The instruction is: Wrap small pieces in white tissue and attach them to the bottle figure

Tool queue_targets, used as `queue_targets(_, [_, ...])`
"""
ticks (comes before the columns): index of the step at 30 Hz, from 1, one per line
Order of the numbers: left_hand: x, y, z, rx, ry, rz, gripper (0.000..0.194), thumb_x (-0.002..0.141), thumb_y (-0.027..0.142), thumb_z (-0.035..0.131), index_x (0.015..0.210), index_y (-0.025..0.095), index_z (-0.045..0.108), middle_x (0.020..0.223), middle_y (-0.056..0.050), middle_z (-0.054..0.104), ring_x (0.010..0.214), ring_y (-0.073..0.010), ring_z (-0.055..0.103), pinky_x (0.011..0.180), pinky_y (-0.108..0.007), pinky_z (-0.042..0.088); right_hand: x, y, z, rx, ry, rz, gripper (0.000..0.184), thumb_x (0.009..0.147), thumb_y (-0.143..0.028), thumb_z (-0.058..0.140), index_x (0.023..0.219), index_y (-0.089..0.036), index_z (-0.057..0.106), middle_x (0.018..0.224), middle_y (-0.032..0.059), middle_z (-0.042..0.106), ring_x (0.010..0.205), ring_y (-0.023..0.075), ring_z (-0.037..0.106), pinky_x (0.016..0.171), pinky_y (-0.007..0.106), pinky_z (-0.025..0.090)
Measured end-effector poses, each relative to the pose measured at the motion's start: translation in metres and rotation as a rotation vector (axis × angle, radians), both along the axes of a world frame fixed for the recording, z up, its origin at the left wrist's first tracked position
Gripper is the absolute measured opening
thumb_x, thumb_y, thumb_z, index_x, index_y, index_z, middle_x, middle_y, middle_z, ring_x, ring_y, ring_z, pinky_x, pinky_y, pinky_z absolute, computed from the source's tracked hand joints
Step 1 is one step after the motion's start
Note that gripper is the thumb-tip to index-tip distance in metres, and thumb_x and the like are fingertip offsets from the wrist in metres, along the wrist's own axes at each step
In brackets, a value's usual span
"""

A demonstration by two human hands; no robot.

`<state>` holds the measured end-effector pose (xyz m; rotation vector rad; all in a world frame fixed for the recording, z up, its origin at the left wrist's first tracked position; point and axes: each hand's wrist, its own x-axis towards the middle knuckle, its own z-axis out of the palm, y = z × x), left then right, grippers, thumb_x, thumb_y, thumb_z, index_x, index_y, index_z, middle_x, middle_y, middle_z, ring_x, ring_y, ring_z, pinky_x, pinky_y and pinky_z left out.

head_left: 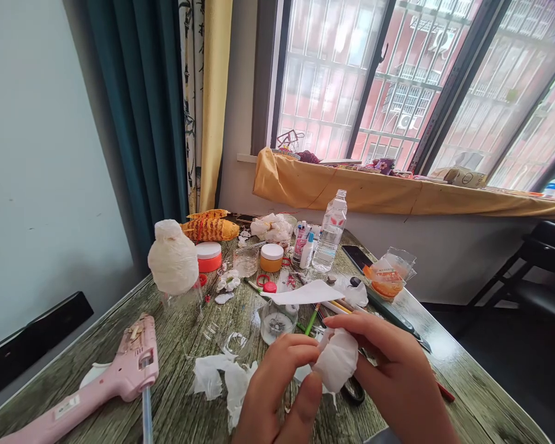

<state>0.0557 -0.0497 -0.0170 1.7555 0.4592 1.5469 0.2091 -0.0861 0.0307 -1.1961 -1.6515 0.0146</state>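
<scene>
Centrally, low in your view: one white papery bundle (337, 361), rounded and wrinkled, held just above the desk (462, 385) between your two hands. Left hand (282, 388): grip closed on the bundle's left side, thumb below, fingers above. Right hand (393, 370): grip closed on its top and right side, fingers curled over.

Beneath and beside your hands: black scissor handles (353, 391), partly hidden; torn white tissue pieces (235, 382), near your left hand; one clear dish (277, 325) with cloudy contents, just beyond it; one green brush (312, 319); one white paper sheet (305, 292), lying over several tools.

Farther off, to your left: one pink glue gun (124, 370), a clear glue stick (147, 413) extending from it; one pale wrapped form (173, 259), round-bodied with a narrower top, upright on a clear support (182, 302).

Toward the back: one red tub (209, 256) and one orange tub (271, 258), both white-lidded; one orange patterned fish-like figure (211, 228); small bottles (304, 246); one uncapped clear bottle (330, 231), upright.

To your right: one dark phone (357, 258), lying flat; one orange-bottomed plastic container (388, 277); one dark green cutter (391, 310), lying at a slant.
</scene>
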Motion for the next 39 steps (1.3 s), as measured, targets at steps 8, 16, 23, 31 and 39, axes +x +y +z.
queue_targets(8, [-0.01,0.011,0.005,0.111,0.131,-0.071,0.011,0.095,0.024,0.055,0.091,0.027,0.065,0.1,-0.001,0.069,0.089,-0.0146,0.066,0.08,-0.022,0.052,-0.007,0.004,0.007,-0.018,0.184,0.038,0.031,0.073,-0.009,0.061,0.088,-0.03,0.077,0.078,-0.0042,0.074,0.066,0.0117,0.069,0.058,0.013,0.053])
queue_targets(16, [-0.016,0.013,0.001,0.311,0.248,0.118,0.015,0.096,0.015,0.05,0.099,0.024,0.061,0.106,-0.005,0.063,0.093,-0.0163,0.062,0.079,-0.025,0.052,0.007,0.001,-0.008,-0.301,0.451,0.28,0.028,0.085,-0.02,0.071,0.109,-0.034,0.072,0.091,-0.0026,0.069,0.081,0.0124,0.066,0.07,0.016,0.053])
queue_targets(23, [-0.017,0.015,0.001,0.595,0.304,0.387,0.018,0.092,0.005,0.052,0.101,0.019,0.06,0.104,-0.009,0.063,0.095,-0.0195,0.059,0.081,-0.033,0.05,0.003,0.002,-0.003,-0.39,0.603,0.466,0.031,0.094,-0.05,0.065,0.083,-0.022,0.073,0.071,-0.0011,0.06,0.067,0.012,0.053,0.064,0.019,0.043])
queue_targets(31, [-0.014,0.02,0.003,0.673,0.242,0.433,0.013,0.094,0.015,0.051,0.099,0.02,0.062,0.096,-0.009,0.071,0.089,-0.0203,0.064,0.08,-0.035,0.05,-0.003,0.009,-0.012,-0.425,0.746,0.548,0.027,0.087,-0.043,0.076,0.074,-0.02,0.069,0.073,-0.0028,0.056,0.067,0.0108,0.047,0.063,0.018,0.038])
queue_targets(39, [-0.021,0.018,0.001,0.562,0.239,0.275,0.04,0.099,0.038,0.044,0.135,0.02,0.049,0.118,-0.014,0.07,0.107,-0.0223,0.064,0.092,-0.034,0.049,-0.001,0.005,-0.007,-0.421,0.624,0.491,0.029,0.086,-0.046,0.075,0.074,-0.02,0.071,0.073,-0.0011,0.054,0.067,0.0129,0.047,0.06,0.02,0.037])
